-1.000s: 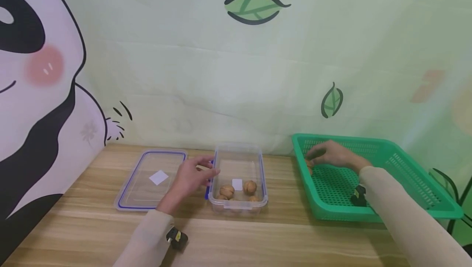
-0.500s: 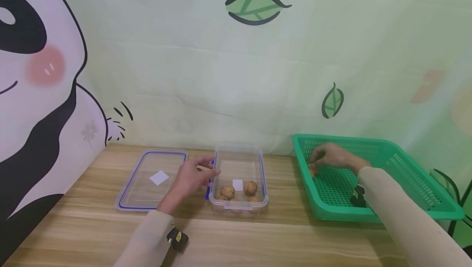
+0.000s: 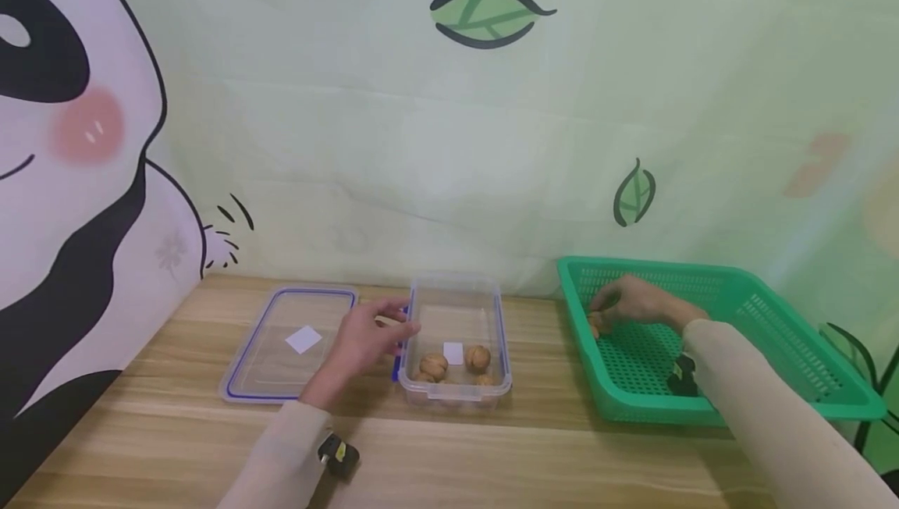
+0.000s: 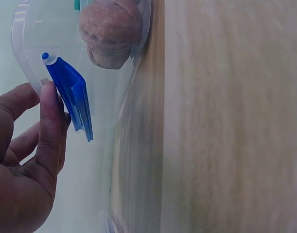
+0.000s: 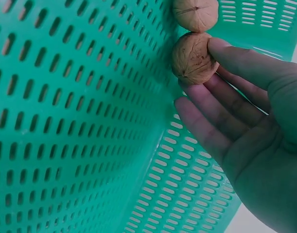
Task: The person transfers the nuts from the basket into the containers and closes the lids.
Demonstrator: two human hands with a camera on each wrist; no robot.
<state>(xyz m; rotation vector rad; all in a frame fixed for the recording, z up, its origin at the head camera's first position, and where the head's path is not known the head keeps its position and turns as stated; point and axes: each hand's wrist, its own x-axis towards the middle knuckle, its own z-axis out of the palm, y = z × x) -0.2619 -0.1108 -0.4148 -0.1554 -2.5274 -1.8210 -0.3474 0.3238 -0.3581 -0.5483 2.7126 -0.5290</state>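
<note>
My left hand (image 3: pixel 365 337) pinches the left rim of a clear plastic container (image 3: pixel 453 392). In the left wrist view, its thumb and fingers meet at that rim beside a blue latch (image 4: pixel 73 94). Several walnuts (image 3: pixel 477 357) lie in the front part of the container. Inside a green basket (image 3: pixel 702 407), my right hand (image 3: pixel 635 298) is at the left wall. The right wrist view has its thumb and fingers gripping a walnut (image 5: pixel 194 60). Another walnut (image 5: pixel 197 12) touches the gripped one from above in that view.
A clear lid (image 3: pixel 263 368) with a blue seal lies flat on the wooden table (image 3: pixel 435 462), left of the container. A printed cloth (image 3: pixel 337 142) hangs behind the table. Dark cables (image 3: pixel 885 368) run beside the basket at far right.
My right hand has shifted slightly right and down within the basket, and the walnuts by its fingers show a little differently. The left hand and the container have stayed put.
</note>
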